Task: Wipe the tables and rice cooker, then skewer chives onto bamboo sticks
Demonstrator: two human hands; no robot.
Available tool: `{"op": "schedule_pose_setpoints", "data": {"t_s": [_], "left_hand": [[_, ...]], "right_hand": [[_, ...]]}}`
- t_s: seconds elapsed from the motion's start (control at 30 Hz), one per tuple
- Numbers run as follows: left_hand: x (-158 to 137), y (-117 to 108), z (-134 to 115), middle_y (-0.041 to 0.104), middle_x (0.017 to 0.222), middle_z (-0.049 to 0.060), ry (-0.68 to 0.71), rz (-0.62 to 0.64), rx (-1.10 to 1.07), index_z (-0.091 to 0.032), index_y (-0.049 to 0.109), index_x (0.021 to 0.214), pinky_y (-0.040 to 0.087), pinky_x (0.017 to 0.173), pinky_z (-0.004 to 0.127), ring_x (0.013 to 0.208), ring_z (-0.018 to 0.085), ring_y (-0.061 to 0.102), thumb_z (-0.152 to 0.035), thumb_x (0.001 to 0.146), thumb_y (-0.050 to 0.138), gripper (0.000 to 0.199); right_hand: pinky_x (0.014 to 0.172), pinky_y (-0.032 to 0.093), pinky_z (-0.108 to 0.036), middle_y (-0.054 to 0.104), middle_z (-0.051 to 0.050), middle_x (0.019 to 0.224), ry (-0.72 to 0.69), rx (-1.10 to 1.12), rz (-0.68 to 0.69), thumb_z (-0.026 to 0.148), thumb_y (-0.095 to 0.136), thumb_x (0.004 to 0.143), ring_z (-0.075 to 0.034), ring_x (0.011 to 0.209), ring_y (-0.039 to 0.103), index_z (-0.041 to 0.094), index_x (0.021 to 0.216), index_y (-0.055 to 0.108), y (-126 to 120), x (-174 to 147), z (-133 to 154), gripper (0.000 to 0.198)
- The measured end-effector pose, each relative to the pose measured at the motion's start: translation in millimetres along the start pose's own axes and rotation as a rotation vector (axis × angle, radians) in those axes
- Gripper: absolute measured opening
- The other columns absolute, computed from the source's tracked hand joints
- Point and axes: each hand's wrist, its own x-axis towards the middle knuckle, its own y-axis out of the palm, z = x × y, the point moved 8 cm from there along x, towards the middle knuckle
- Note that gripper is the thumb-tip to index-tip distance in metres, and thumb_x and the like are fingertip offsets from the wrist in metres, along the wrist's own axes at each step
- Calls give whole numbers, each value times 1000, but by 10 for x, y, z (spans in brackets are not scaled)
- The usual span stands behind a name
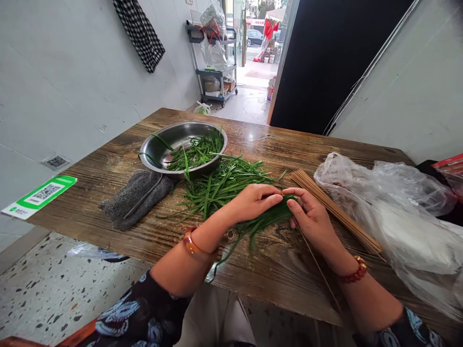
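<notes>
My left hand (pixel 257 200) is closed around a small bunch of garlic chives (pixel 262 224), whose loose ends trail toward the table's front edge. Close beside it, my right hand (pixel 313 217) pinches a thin bamboo skewer (pixel 320 267) that slants down toward me. The fingertips of both hands meet at the bunch; the skewer's tip is hidden there. Just beyond my left hand lies a loose pile of chives (pixel 227 180). More chives lie in a steel bowl (pixel 159 137) behind the pile. A bundle of bamboo skewers (pixel 336 212) rests right of my right hand.
A folded dark grey cloth (pixel 139 197) lies left of the pile, against the bowl. Clear plastic bags (pixel 401 217) cover the right side of the wooden table (pixel 119 154). A QR-code card (pixel 41 195) is at the left edge. Farther back, a cart (pixel 217 72) stands by the doorway.
</notes>
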Motion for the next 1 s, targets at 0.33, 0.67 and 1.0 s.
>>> {"op": "schedule_pose_setpoints", "data": {"t_s": [0.33, 0.67, 1.0], "left_hand": [[-15, -199, 125, 53, 66, -2, -143, -223, -96, -13, 62, 73, 36, 59, 22, 65, 10, 46, -29, 87, 51, 25], [-25, -102, 157, 40, 63, -4, -184, -105, -378, -16, 47, 67, 31, 52, 19, 59, 7, 35, -52, 89, 48, 43], [-35, -10, 206, 38, 59, -5, -259, -58, -346, -15, 48, 64, 26, 51, 20, 56, 7, 33, -55, 84, 49, 45]], "right_hand": [[48, 41, -25, 65, 0, 74, 61, 115, 15, 54, 44, 96, -12, 51, 56, 19, 114, 54, 45, 14, -34, 41], [52, 35, -24, 50, 3, 57, -60, -221, 16, 40, 54, 92, -11, 53, 45, 18, 75, 64, 75, 7, 61, 29], [52, 33, -23, 48, 4, 57, -158, -236, -27, 34, 53, 93, -10, 54, 41, 17, 68, 63, 83, -20, 141, 31]]}}
